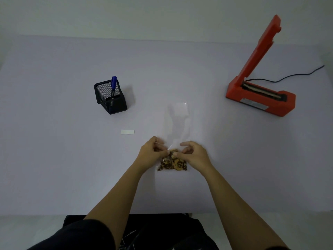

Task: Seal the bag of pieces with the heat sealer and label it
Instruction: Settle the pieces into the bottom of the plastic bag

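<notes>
Lying lengthwise away from the body, bag [178, 121] is pinched by left hand [151, 152] and right hand [195, 154]; sealer [259, 99] sited well off rightward.

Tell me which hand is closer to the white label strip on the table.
Left. The left hand pinches the bag beside the cookie pieces, right of the label; the right hand pinches the bag's other side, farther from it.

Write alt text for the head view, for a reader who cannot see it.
The left hand and right hand pinch a clear bag of cookie pieces on a white table. An orange sealer, arm raised, stands at right; a mesh holder with a blue marker and a label lie at left.
</notes>
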### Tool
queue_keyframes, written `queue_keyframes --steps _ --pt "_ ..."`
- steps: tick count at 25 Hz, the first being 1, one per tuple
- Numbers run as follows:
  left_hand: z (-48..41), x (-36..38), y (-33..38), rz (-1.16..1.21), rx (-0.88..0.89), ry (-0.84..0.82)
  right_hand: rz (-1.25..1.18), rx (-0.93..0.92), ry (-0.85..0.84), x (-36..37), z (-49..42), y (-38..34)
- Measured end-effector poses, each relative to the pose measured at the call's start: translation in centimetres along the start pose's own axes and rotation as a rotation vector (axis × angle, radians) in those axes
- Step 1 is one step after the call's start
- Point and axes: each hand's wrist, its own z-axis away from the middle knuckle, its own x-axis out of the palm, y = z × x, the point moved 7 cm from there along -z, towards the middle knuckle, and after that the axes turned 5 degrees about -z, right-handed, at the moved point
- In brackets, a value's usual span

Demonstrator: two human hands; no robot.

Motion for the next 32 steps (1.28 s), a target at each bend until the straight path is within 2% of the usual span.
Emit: queue_keyframes --steps 9,17,22,28,32 --pt "-1.3 0.1 0.6 -0.207 -0.016 0.005 0.064 0.092 0.062 -0.5 -1.1 0.4" --pt "-1.1 0.4 0.5 -0.124 -0.074 0.024 0.146 0.101 0.032 -0.6 -1.7 0.6" --pt "-1.1 -0.1 0.3 -0.099 -0.068 -0.001 -0.025 0.136 0.014 -1.3 -1.8 1.1" --pt "-1.0 0.0 0.5 -0.167 -0.074 0.062 0.064 -0.041 0.074 -1.5 -1.5 0.6" --pt "-0.8 -0.3 0.4 -0.167 -0.049 0.058 0.000 -0.018 0.048 -1.9 -1.7 1.3"
